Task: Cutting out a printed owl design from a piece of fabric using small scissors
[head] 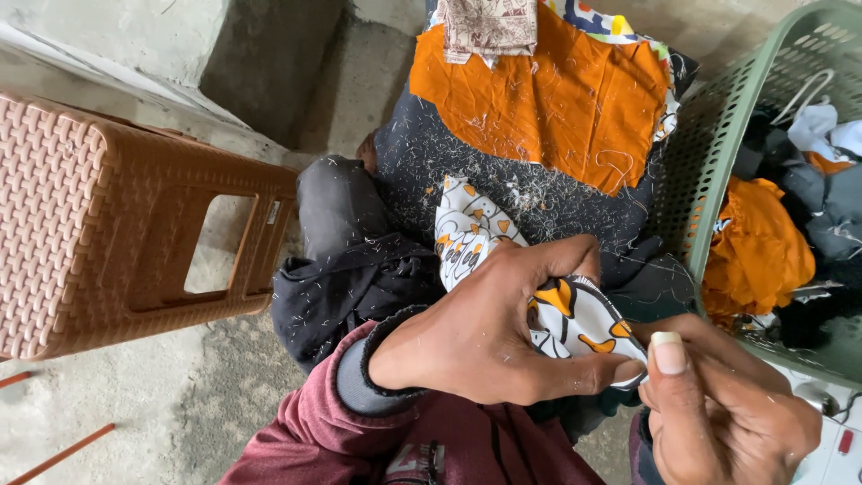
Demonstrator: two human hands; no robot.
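Note:
My left hand (489, 328) grips a white printed fabric scrap (575, 314) with orange and black shapes, fingers curled over its top and thumb pressed at its lower edge. My right hand (718, 404) pinches the same scrap's right corner between thumb and fingers. The scrap's upper end (467, 229) lies on a dark cloth (503, 171) covered in loose threads over my lap.
An orange cloth piece (557, 99) rests on the dark cloth, with a brown patterned scrap (489, 27) above it. A green plastic basket (718, 135) at right holds orange (759, 256) and grey cloths. A brown plastic stool (117, 224) stands at left on the concrete floor.

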